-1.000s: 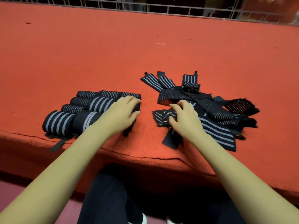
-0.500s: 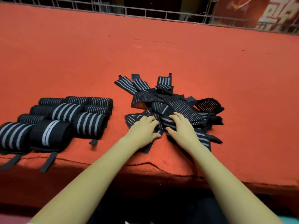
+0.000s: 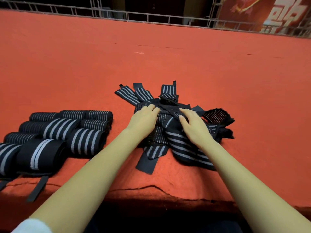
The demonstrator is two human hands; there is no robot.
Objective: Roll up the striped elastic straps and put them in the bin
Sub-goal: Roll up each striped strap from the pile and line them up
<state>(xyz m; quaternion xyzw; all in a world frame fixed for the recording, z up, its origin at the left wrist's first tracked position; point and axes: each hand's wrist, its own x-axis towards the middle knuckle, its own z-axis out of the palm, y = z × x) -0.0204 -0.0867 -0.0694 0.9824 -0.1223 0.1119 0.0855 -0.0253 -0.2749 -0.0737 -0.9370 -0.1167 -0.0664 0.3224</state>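
A tangled pile of loose black straps with grey stripes (image 3: 182,145) lies on the red carpeted ledge (image 3: 168,64) in front of me. My left hand (image 3: 144,120) rests on the pile's left top, fingers curled down into a dark strap. My right hand (image 3: 193,126) lies flat on the pile's right side, fingers apart, its thumb and forefinger touching a black strap end. To the left, several rolled striped straps (image 3: 67,130) lie side by side in rows, with loose black tabs (image 3: 37,187) hanging over the front edge. No bin is in view.
The ledge's front edge (image 3: 151,190) runs just below the pile, with my dark-clothed legs under it. A metal railing (image 3: 151,15) borders the far side, and a red banner (image 3: 277,12) hangs at the back right. Bare carpet stretches beyond the straps.
My left hand left the rolled straps and crossed right onto the loose pile. Both hands then slid farther up onto the pile's top. My view shifted right, so the rolls now sit at the left.
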